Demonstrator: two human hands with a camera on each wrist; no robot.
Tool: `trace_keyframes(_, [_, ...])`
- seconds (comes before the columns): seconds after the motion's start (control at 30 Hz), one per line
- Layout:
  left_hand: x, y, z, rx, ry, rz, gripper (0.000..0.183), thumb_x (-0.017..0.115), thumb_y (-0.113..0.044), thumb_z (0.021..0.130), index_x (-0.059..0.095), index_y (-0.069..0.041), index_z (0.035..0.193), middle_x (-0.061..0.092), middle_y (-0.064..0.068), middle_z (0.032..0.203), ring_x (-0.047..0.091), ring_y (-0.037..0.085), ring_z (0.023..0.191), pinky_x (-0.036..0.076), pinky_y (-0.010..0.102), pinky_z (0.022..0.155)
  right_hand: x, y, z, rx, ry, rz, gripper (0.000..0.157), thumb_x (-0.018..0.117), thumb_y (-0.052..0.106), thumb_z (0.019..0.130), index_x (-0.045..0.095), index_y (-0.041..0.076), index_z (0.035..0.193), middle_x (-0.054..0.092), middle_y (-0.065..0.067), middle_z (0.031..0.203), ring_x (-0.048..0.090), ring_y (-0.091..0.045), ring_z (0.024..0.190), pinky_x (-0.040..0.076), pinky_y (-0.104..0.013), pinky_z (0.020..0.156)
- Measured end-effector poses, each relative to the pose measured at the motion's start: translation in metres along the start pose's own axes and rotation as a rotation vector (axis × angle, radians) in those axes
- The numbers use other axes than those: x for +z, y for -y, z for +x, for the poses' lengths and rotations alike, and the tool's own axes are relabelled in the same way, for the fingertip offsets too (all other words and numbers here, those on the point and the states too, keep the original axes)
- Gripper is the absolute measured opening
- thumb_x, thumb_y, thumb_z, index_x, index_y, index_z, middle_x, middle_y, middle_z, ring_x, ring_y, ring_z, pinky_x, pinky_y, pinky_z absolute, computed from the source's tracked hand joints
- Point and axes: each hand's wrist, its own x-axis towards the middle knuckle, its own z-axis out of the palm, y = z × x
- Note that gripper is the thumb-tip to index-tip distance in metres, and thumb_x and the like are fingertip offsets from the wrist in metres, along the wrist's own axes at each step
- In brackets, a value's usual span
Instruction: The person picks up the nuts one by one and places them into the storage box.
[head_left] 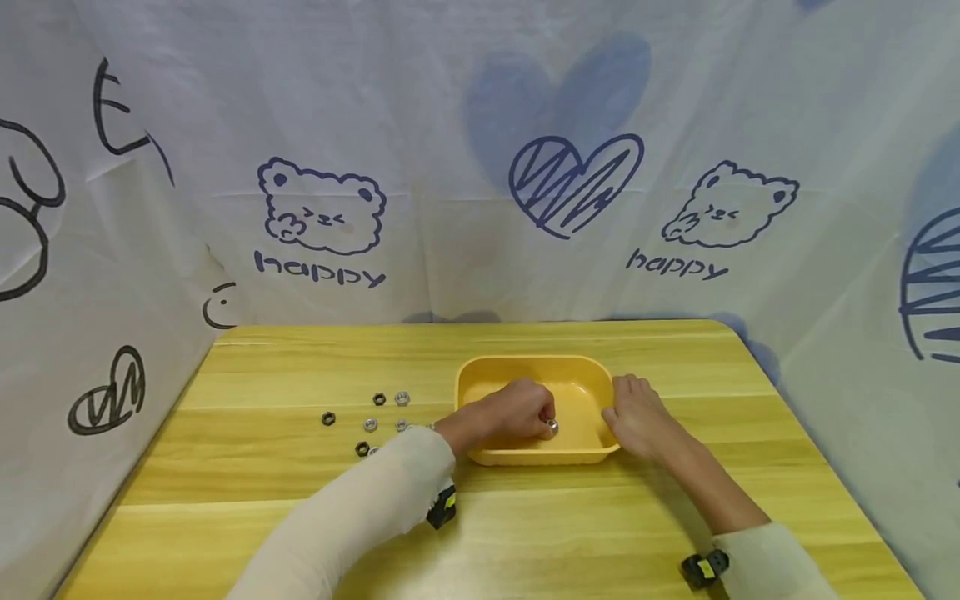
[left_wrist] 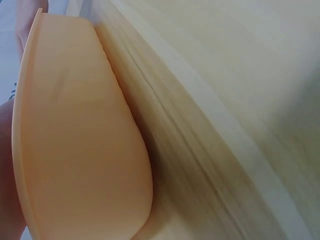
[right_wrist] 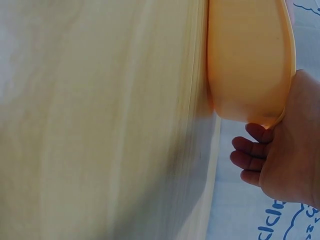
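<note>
In the head view a yellow plastic tray sits on the wooden table. My left hand reaches over its left side and pinches a silver hex nut low inside, close over the tray floor. On the tray's right end, my right hand grips the rim, thumb at the inner edge and fingers outside. The right wrist view shows that right hand with fingers curled beside the tray's corner. Only the outer wall of the tray fills the left wrist view, hiding the nut and the left fingertips.
Left of the tray lie several loose hex nuts, some black and some silver; the left sleeve partly covers this group. A white printed cloth hangs behind the table and at its sides.
</note>
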Motion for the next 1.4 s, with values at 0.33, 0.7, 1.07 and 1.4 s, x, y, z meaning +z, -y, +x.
trace_keyframes(0.33, [0.006,-0.005,0.001,-0.042,0.0,-0.061,0.013,0.076,-0.022,0.093,0.079,-0.011,0.1,0.079,-0.002,0.096,0.07,0.006,0.084,0.054,0.017,0.079,-0.001,0.002,0.0,0.023,0.017,0.004,0.051,0.04,0.018,0.104,0.04,-0.02,0.138,0.047,-0.037,0.137,0.045,-0.049,0.124,0.04,-0.062,0.105])
trace_keyframes(0.7, [0.012,-0.005,0.001,-0.074,-0.013,-0.106,0.018,0.079,-0.023,0.093,0.08,-0.008,0.103,0.08,0.001,0.098,0.072,0.007,0.084,0.054,0.015,0.076,0.001,0.001,-0.001,0.026,0.016,0.012,0.05,0.041,0.018,0.105,0.041,-0.019,0.138,0.047,-0.036,0.136,0.046,-0.047,0.121,0.041,-0.061,0.102])
trace_keyframes(1.07, [0.01,-0.009,-0.001,-0.094,-0.025,-0.096,0.019,0.082,-0.025,0.09,0.08,-0.009,0.101,0.08,-0.001,0.092,0.064,0.002,0.075,0.05,0.013,0.071,0.001,0.001,-0.001,0.015,-0.003,0.011,0.049,0.042,0.018,0.104,0.042,-0.019,0.136,0.049,-0.034,0.131,0.047,-0.044,0.115,0.043,-0.059,0.098])
trace_keyframes(1.4, [0.004,-0.009,-0.009,-0.067,-0.037,-0.008,0.024,0.077,-0.015,0.092,0.077,-0.007,0.114,0.078,0.002,0.102,0.068,0.007,0.086,0.056,0.019,0.082,-0.001,0.001,0.0,0.018,0.0,0.008,0.05,0.043,0.017,0.103,0.041,-0.02,0.136,0.051,-0.033,0.128,0.048,-0.045,0.116,0.043,-0.059,0.098])
